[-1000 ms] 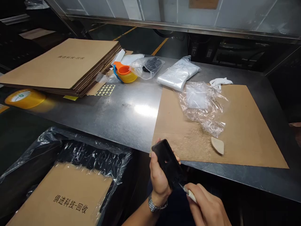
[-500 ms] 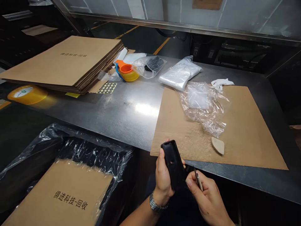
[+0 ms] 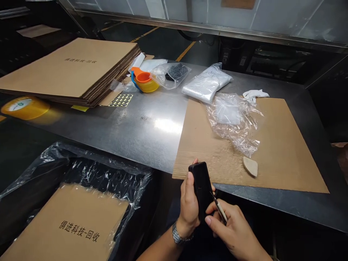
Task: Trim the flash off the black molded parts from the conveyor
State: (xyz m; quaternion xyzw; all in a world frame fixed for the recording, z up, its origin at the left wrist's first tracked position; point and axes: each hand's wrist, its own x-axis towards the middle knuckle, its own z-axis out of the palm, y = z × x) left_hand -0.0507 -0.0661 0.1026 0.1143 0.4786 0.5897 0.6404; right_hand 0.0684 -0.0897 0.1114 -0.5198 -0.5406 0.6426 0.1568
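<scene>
at the far left, a translucent yellow roll of tape (image 3: 25, 108) sat at the edge of a grey metal table (image 3: 136, 134), and below the table stood a dark bin lined with clear plastic (image 3: 49, 157), a brown printed cardboard piece (image 3: 67, 228) inside it. a tall stack of flat brown cardboard sheets (image 3: 73, 69) lay on the table, with a pale sheet of round black stickers (image 3: 121, 100) beside it. next came an orange and blue tape dispenser with yellow tape (image 3: 146, 85), then a clear plastic bag holding a dark object (image 3: 176, 72). in front of the table, the left hand (image 3: 190, 203) was closed around a long black hollow piece with rounded corners (image 3: 203, 181), held tilted near the table's front edge. the right hand (image 3: 231, 224) gripped a slim, pale-handled pointed tool (image 3: 221, 211), its tip at the piece's right edge; one could not tell whether it touched. behind, a silvery plastic-wrapped packet (image 3: 206, 84) lay near crumpled clear film (image 3: 233, 119), which rested on a flat brown cardboard mat (image 3: 285, 152) with a beige wedge-shaped pad (image 3: 250, 166). a white cloth glove (image 3: 255, 95) lay at the mat's far edge.
</scene>
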